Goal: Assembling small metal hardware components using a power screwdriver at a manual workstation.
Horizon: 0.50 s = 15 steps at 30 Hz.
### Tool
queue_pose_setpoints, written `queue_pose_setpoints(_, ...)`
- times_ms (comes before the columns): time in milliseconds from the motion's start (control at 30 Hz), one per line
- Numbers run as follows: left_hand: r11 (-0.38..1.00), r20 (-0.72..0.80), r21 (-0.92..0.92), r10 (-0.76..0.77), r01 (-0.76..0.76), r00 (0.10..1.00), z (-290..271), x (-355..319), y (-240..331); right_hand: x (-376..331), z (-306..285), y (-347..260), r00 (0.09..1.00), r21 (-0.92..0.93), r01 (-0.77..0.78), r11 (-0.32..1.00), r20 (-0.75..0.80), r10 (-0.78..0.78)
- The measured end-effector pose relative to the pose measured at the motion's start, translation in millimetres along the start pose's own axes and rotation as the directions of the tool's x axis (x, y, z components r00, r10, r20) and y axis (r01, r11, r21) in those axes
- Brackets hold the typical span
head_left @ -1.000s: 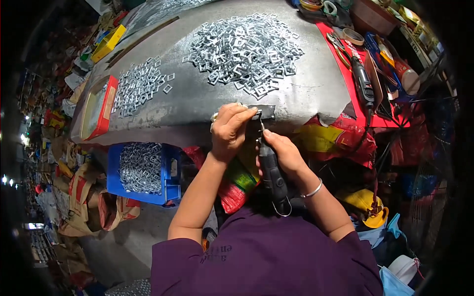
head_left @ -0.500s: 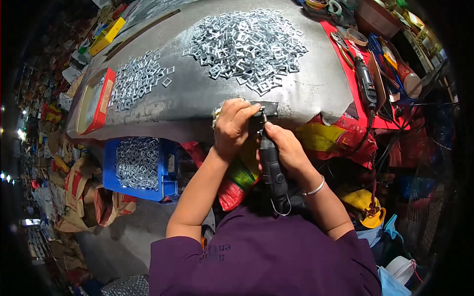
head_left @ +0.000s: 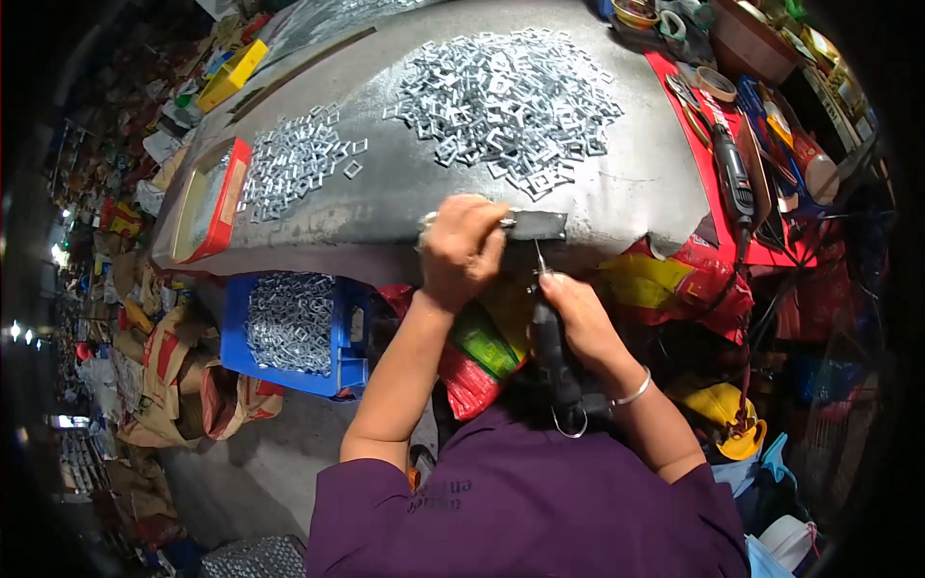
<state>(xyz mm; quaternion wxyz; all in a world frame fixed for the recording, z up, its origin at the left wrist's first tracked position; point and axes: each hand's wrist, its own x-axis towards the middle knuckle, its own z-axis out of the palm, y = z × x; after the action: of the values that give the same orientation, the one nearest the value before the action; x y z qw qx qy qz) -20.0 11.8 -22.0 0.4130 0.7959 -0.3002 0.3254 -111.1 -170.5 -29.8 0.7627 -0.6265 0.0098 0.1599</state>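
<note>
At the table's front edge, my left hand is closed, pinching a small silvery metal buckle frame between thumb and fingers. A dark pad lies on the edge just to the right of it. My right hand is wrapped round a black rotary tool, held upright with its thin bit pointing away from me, apart from the frame. Beyond my hands lies a large heap of rectangular metal frames. A smaller spread of the same frames is to its left.
A red-rimmed tray sits at the table's left end. Below it stands a blue crate full of metal frames. On the right, a second rotary tool and pliers lie on a red sheet. Sacks crowd the left floor.
The rotary tool's bit has drawn back from the piece in my left hand, toward the lower right. My left hand has turned slightly and stays at the table edge. The whole view has shifted a little.
</note>
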Motion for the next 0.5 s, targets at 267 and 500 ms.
queue_pose_setpoints(267, 0.872, -0.155, 0.321, -0.336, 0.369, 0.929, -29.5, 60.7, -71.6, -15.2, 3.2, -3.7, 0.994, 0.056, -0.102, 0.993, 0.043, 0.099)
queue_pose_setpoints(500, 0.915, -0.020, 0.332, -0.236, 0.229, 0.971, 2.4, 55.3, -49.3, -15.6, 0.6, 10.0, 0.999, -0.010, -0.004, 1.000, 0.048, 0.005)
